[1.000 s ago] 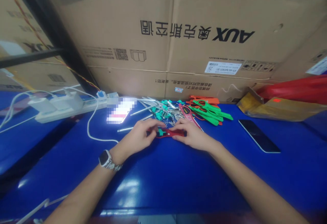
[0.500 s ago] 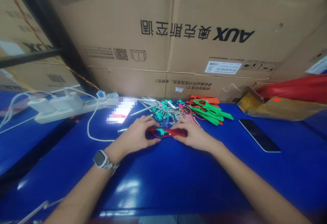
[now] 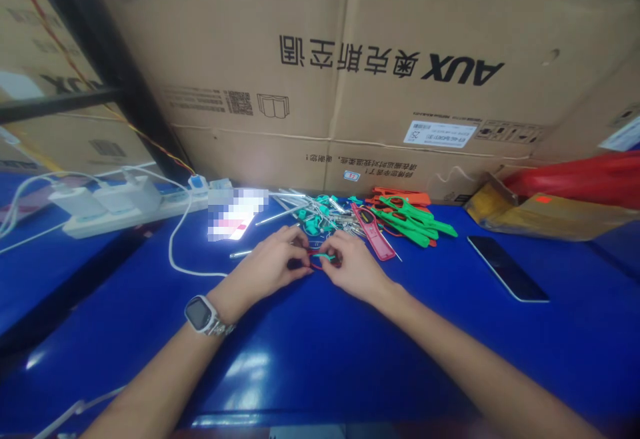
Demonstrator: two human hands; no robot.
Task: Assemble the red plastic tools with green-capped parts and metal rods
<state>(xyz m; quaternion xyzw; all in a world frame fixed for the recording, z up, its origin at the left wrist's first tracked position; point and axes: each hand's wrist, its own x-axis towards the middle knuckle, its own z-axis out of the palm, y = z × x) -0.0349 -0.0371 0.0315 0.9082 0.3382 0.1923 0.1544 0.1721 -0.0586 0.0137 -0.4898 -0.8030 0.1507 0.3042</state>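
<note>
Between both hands, low over the blue tabletop (image 3: 310, 359), is a red plastic casing (image 3: 314, 251), mostly hidden by fingers. My left hand (image 3: 273, 259) pinches its left end. My right hand (image 3: 356, 267) has thumb and finger closed at a small teal plastic piece (image 3: 327, 257) by the casing's middle. Just beyond my fingers lies a pile of teal parts (image 3: 315, 224), thin metal rods (image 3: 283, 215) and wires. Right of the pile, a pinkish-red casing half (image 3: 379, 242) lies beside green casings (image 3: 415, 222) and orange casings (image 3: 407, 195).
A large cardboard box (image 3: 250, 32) walls off the back. On the left, a white power strip (image 3: 95, 222) holds plugs, and its white cable (image 3: 175, 252) runs near my left wrist. A phone (image 3: 507, 269) and an open small carton (image 3: 550, 215) are on the right.
My right hand has moved left from the casing's right end to the teal piece near its middle. The pinkish-red casing half behind it is now uncovered.
</note>
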